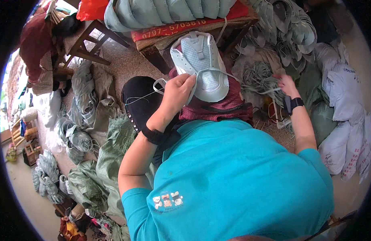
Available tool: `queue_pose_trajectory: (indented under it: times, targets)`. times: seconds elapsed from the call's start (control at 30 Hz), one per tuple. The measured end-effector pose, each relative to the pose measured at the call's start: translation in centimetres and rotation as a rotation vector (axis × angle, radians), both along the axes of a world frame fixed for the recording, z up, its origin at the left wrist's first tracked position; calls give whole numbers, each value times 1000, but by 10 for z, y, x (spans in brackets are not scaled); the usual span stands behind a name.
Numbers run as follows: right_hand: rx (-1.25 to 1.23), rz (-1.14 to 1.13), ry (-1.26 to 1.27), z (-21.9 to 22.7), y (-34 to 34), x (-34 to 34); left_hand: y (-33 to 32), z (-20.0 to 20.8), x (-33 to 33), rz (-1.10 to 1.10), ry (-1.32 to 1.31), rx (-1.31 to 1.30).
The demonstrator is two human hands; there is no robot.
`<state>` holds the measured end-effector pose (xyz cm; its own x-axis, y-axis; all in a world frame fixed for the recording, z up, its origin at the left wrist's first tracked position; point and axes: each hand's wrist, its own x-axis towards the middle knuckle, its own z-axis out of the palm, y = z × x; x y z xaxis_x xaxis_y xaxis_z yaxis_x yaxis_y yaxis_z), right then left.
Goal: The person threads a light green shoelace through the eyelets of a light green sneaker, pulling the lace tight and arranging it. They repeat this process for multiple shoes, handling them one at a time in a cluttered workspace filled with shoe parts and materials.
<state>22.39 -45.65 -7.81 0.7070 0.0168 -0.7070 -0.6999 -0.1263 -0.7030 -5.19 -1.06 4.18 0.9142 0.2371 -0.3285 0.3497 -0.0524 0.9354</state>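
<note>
A pale grey-blue shoe upper (200,63) with a mesh front lies over my lap, its rounded toe pointing toward me. My left hand (177,93) is closed at the upper's left side, pinching a flat pale shoelace (160,85) between thumb and fingers. Part of the lace crosses the front of the upper and runs off to the right. Far out on that side, my right hand (287,85) is closed on the lace beside a bundle of grey-green laces (261,78). Its fingertips are small and partly blurred.
Ahead stands a wooden bench (153,54) with a red printed cloth and a row of stacked shoe uppers (165,14). More uppers (286,30) are heaped at upper right. White sacks (346,92) line the right; green woven sacks (117,156) and bundled uppers (84,90) cover the left floor.
</note>
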Motion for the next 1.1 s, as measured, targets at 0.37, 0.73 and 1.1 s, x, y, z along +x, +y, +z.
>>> queue_pose_trajectory:
  times: [0.37,0.73,1.1]
  targets:
    - [185,900,-559,147,240,-117,-8,3,16,2,-78,364]
    - [83,952,-590,139,251,-112,-11,-4,15,60,-282,501]
    - [-401,1166,-1102,175,273,-115,24,54,35,-266,-527,985]
